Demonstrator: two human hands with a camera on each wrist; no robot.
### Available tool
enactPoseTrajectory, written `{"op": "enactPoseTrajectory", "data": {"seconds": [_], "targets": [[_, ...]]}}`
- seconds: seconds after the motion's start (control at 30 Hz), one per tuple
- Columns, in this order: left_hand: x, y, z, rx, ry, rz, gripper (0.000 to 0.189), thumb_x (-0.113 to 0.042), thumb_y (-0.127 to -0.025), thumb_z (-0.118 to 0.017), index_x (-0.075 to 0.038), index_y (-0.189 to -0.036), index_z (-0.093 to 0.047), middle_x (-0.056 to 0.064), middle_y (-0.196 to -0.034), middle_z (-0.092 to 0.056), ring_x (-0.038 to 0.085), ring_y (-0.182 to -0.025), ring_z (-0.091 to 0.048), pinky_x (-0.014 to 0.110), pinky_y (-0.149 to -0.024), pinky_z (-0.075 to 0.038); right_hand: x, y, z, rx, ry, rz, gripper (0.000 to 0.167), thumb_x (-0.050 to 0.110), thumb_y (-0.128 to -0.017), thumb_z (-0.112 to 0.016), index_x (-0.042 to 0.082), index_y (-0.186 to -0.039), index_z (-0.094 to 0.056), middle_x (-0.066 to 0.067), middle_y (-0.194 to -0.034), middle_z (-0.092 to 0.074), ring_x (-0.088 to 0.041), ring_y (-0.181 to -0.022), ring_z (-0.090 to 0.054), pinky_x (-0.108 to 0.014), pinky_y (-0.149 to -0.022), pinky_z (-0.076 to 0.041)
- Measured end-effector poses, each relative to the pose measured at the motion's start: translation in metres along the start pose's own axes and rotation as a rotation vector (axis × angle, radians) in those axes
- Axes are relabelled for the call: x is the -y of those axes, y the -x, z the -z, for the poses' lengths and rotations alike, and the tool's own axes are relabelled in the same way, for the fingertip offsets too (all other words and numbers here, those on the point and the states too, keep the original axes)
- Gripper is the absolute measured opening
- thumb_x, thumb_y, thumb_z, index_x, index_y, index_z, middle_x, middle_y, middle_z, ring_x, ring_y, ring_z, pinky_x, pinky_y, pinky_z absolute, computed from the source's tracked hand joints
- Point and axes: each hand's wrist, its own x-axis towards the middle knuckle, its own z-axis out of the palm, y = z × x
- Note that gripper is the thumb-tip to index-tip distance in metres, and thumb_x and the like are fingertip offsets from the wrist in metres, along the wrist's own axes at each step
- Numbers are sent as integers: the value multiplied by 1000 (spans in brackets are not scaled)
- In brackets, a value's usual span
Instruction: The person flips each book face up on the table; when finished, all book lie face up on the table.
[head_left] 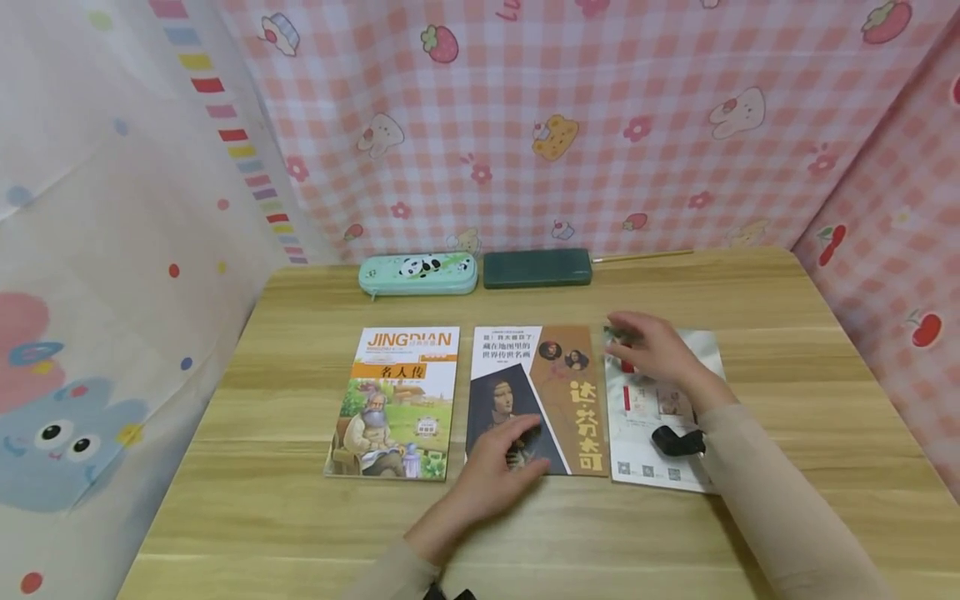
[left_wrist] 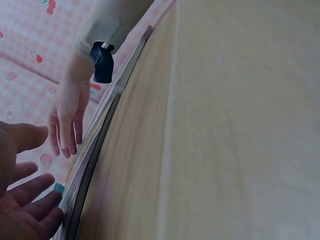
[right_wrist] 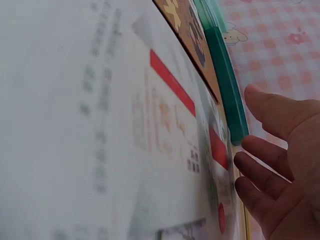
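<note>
Three books lie side by side on the wooden table. At the left is one with an orange title band. The middle book is brown and white with a painted portrait; my left hand is over its lower part, fingers relaxed and holding nothing. Over the top of the pale right-hand book is my right hand, its fingers loosely spread in the right wrist view, with nothing in its grasp. Whether either hand touches a cover I cannot tell.
Along the table's back edge lie a mint panda pencil case, a dark green case and a thin brush-like stick. A pink checked cloth hangs behind, with a patterned white cloth at the left.
</note>
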Motion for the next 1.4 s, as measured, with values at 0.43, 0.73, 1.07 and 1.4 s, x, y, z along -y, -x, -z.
{"op": "enactPoseTrajectory", "data": {"seconds": [0.43, 0.73, 1.07, 1.4], "targets": [[-15, -24, -22, 155, -151, -150, 60, -29, -94, -74, -5, -145, -53, 9, -149, -53, 23, -138, -49, 35, -118, -36, -13, 22, 17, -23, 36, -3, 56, 19, -99, -68, -6, -145, -48, -27, -142, -53, -44, -127, -53, -59, -107, -45], [-25, -40, -46, 213, -131, -147, 59, -27, -93, -74, -6, -144, -54, 9, -150, -52, 21, -138, -48, 33, -118, -35, -28, 35, 27, -83, 89, 39, 53, 16, -97, -69, -10, -140, -51, -32, -139, -53, -48, -129, -49, -62, -111, -38], [-29, -50, -67, 273, -298, -220, 58, -31, -92, -75, -4, -141, -58, 5, -150, -51, 18, -139, -47, 26, -119, -31, -41, 44, 36, -151, 97, 41, 51, 14, -94, -73, -10, -136, -55, -33, -135, -55, -51, -127, -48, -66, -110, -35], [-35, -52, -73, 243, -369, -265, 66, -30, -86, -82, -1, -140, -58, 7, -147, -52, 20, -138, -46, 24, -119, -29, -51, 56, 47, -202, 94, 25, 49, 13, -95, -72, -12, -134, -55, -35, -133, -54, -53, -125, -48, -67, -105, -37]]}}
